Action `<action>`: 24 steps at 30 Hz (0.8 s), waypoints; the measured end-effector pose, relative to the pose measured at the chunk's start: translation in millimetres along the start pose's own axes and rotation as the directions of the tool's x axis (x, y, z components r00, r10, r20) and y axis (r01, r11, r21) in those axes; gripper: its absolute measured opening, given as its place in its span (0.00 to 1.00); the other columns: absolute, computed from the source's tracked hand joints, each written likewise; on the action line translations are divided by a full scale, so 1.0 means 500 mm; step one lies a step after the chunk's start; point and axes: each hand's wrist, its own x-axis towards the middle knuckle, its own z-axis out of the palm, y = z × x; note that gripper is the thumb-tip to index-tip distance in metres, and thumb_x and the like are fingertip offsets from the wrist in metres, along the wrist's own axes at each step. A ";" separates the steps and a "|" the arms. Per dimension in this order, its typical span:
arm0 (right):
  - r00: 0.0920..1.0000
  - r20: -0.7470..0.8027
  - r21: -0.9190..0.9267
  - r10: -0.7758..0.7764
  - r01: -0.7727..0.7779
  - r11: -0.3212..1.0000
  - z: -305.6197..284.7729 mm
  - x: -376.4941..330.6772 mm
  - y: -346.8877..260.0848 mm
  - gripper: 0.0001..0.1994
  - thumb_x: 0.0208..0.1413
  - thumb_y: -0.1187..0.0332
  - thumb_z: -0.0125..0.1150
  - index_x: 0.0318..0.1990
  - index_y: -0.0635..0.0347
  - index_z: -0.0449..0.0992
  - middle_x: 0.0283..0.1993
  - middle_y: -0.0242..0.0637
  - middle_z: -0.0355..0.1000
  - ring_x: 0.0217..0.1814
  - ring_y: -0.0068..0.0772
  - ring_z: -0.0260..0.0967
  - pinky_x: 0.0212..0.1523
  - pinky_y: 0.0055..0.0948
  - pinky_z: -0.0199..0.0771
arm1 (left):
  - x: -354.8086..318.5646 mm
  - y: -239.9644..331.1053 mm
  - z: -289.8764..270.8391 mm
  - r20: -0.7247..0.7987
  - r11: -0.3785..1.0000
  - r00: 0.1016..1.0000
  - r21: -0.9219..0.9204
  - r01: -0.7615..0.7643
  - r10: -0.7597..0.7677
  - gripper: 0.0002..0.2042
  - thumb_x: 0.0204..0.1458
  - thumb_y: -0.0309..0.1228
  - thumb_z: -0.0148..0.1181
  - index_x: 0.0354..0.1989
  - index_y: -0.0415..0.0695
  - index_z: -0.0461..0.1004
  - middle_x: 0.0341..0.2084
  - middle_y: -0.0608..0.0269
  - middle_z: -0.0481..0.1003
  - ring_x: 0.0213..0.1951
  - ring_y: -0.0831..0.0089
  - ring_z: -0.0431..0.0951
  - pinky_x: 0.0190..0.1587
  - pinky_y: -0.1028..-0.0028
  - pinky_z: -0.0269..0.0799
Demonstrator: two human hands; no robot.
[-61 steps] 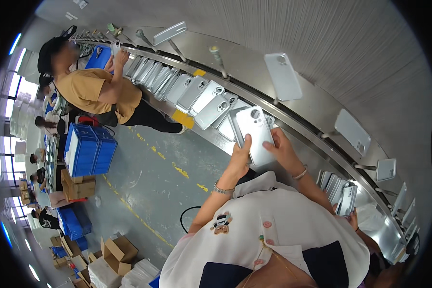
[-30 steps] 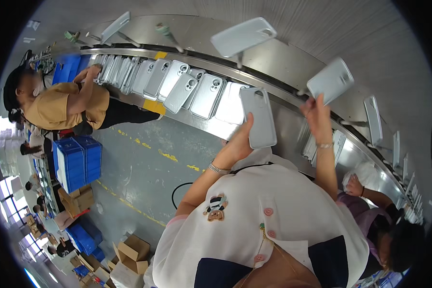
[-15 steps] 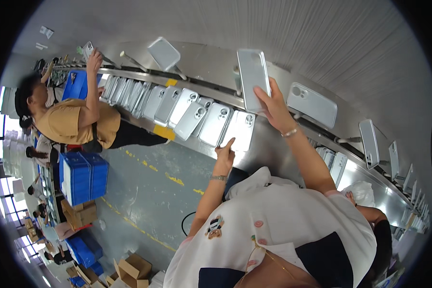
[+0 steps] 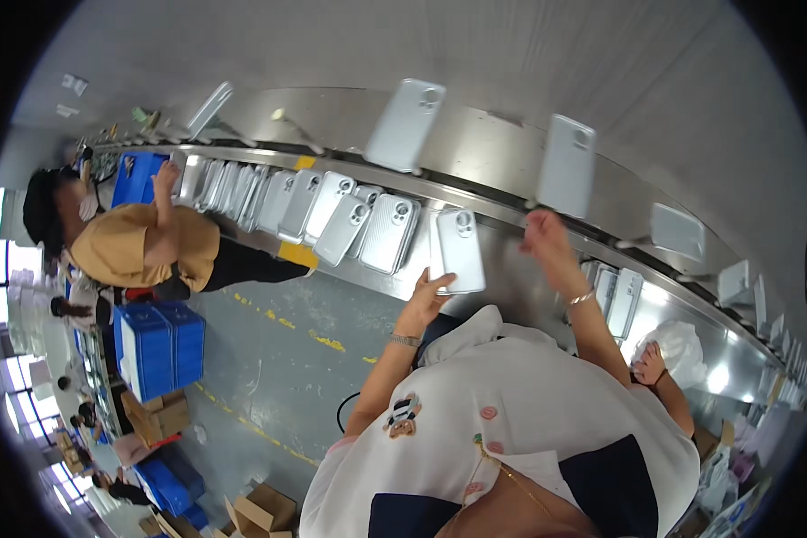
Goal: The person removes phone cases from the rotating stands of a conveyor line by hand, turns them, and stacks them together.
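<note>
Grasping left hand (image 4: 426, 303): the fingers clasp a silvery phone case (image 4: 462, 251) by its lower end, the thumb lying across the near left corner.
Held case: it is above the steel desk (image 4: 511, 278), in front of the person, with its camera cutout end pointing away; a pale edge shows behind its left side, and I cannot tell whether that is a second case in the hand or one on the desk.
Right hand (image 4: 551, 247): raised and blurred, its fingers loosely bent with nothing seen in them; it is just beside the lower end of a mounted case (image 4: 568, 166), touching or not I cannot tell.
Feel of the case: it looks thin and light, probably fairly stiff with a little flex; the smooth face may slip and could scuff easily.
Where to hold: the two long side edges seem the surest grip, clear of the broad back and the cutout.
Desk row: overlapping loose cases (image 4: 390, 235) lie left of the held one, beyond yellow tape (image 4: 298, 255).
</note>
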 end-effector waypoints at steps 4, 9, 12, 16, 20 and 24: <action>0.951 0.243 -0.467 -0.193 0.288 0.836 0.090 -0.068 0.046 0.18 0.55 0.67 0.58 0.51 0.64 0.64 0.38 0.32 0.66 0.38 0.22 0.64 0.40 0.26 0.69 | -0.112 0.037 0.107 0.213 0.997 0.974 0.027 -0.078 0.070 0.33 0.42 0.21 0.66 0.58 0.44 0.56 0.50 0.60 0.68 0.51 0.68 0.70 0.51 0.65 0.69; 0.967 0.227 -0.164 -0.112 0.151 0.975 0.144 -0.051 -0.009 0.18 0.55 0.66 0.58 0.50 0.63 0.64 0.40 0.34 0.69 0.42 0.21 0.66 0.44 0.23 0.67 | -0.166 0.066 0.094 0.109 0.985 0.981 -0.093 -0.148 0.158 0.32 0.48 0.24 0.64 0.61 0.43 0.54 0.53 0.60 0.66 0.53 0.71 0.68 0.54 0.69 0.66; 0.974 0.222 -0.071 -0.042 0.059 0.996 0.167 0.001 -0.041 0.18 0.56 0.65 0.57 0.50 0.62 0.62 0.41 0.33 0.69 0.43 0.22 0.66 0.44 0.24 0.68 | -0.183 0.069 0.064 0.030 0.955 0.957 -0.077 -0.286 0.289 0.29 0.50 0.24 0.62 0.60 0.43 0.55 0.49 0.63 0.68 0.48 0.74 0.71 0.44 0.73 0.71; 0.952 0.215 0.117 -0.218 0.196 0.974 0.231 0.113 -0.103 0.21 0.53 0.64 0.61 0.51 0.61 0.62 0.46 0.35 0.67 0.47 0.23 0.65 0.45 0.25 0.70 | -0.198 0.069 0.043 -0.068 0.953 0.952 -0.031 -0.301 0.299 0.27 0.51 0.24 0.60 0.58 0.45 0.56 0.40 0.65 0.71 0.36 0.79 0.73 0.23 0.77 0.66; 0.921 0.158 0.260 -0.356 0.309 0.915 0.210 0.233 -0.127 0.24 0.51 0.65 0.64 0.52 0.60 0.61 0.47 0.36 0.66 0.47 0.25 0.65 0.45 0.26 0.70 | -0.200 0.066 0.084 -0.152 0.936 0.932 -0.077 -0.344 0.330 0.25 0.51 0.25 0.60 0.57 0.45 0.57 0.38 0.65 0.71 0.32 0.79 0.73 0.23 0.78 0.67; 0.961 0.010 0.016 -0.276 0.276 0.961 0.169 0.208 -0.138 0.29 0.50 0.64 0.66 0.56 0.62 0.58 0.50 0.38 0.64 0.53 0.31 0.62 0.52 0.31 0.65 | -0.189 0.054 0.039 -0.106 0.948 0.950 -0.094 -0.305 0.295 0.27 0.49 0.22 0.59 0.58 0.45 0.58 0.44 0.60 0.70 0.46 0.69 0.72 0.42 0.71 0.71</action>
